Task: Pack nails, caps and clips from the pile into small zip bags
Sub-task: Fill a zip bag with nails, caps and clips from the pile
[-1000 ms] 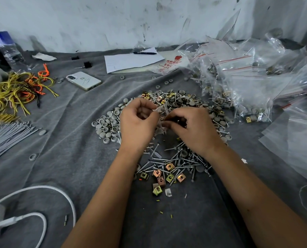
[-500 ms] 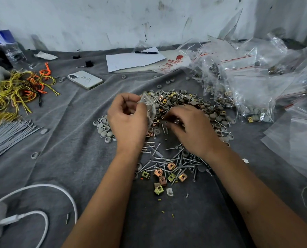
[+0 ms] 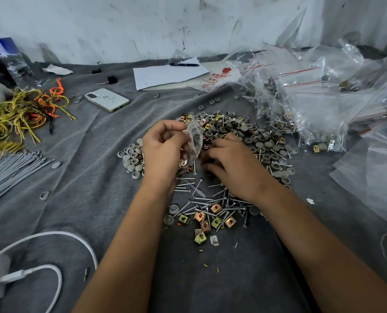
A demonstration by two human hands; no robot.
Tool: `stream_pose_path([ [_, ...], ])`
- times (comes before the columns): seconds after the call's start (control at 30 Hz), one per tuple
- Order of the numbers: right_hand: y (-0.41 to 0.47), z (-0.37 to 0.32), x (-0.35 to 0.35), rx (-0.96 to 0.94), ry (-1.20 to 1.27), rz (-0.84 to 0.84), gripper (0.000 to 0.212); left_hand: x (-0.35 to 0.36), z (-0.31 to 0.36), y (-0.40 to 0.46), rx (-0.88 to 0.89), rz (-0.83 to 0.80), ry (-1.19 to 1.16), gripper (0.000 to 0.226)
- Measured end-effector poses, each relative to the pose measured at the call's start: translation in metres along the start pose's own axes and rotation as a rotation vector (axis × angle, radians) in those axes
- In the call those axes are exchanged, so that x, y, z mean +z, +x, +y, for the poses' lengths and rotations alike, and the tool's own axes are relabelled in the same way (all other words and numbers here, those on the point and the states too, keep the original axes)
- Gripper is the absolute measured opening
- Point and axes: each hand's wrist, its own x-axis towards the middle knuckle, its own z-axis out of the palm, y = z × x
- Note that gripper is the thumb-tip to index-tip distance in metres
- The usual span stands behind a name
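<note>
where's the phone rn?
Head view, upper left: the white phone lies face down on the grey cloth, between the yellow and orange ties and the sheet of paper, beyond the left hand.

Surface covered by a wrinkled grey cloth (image 3: 93, 177), bearing a central pile (image 3: 233, 136) of screws, grey caps and brass-coloured clips. At right, a heap of clear zip bags (image 3: 319, 91). Toward the wall, a sheet of paper (image 3: 167, 74) with a pen (image 3: 184, 64) on it, and a white phone (image 3: 107, 99). At left, yellow and orange wires (image 3: 21, 111) and grey ties (image 3: 9, 172); nearest corner, a white charger cable (image 3: 52, 236).
</note>
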Motion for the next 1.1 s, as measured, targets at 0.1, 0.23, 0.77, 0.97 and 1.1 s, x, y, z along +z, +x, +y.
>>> stream_pose_path([
  [0.1, 0.000, 0.001, -0.003, 0.088, 0.177, 0.186, 0.016, -0.003, 0.001, 0.002, -0.035, -0.116, 0.038, 0.022],
  [0.23, 0.000, 0.004, -0.011, 0.167, 0.424, 0.403, 0.012, -0.001, -0.004, 0.000, 0.038, -0.109, 0.194, 0.016],
  [0.77, -0.001, 0.014, -0.006, 0.256, 0.600, 0.185, 0.028, 0.031, -0.006, -0.038, 0.609, -0.115, 0.972, 0.006],
  [0.97, -0.001, 0.011, -0.007, 0.304, 0.778, 0.173, 0.034, 0.039, -0.007, -0.043, 0.599, -0.067, 0.986, 0.012],
  [1.1, 0.000, 0.007, -0.008, 0.369, 0.872, 0.183, 0.032, 0.041, -0.007, -0.045, 0.615, -0.071, 1.005, 0.015],
])
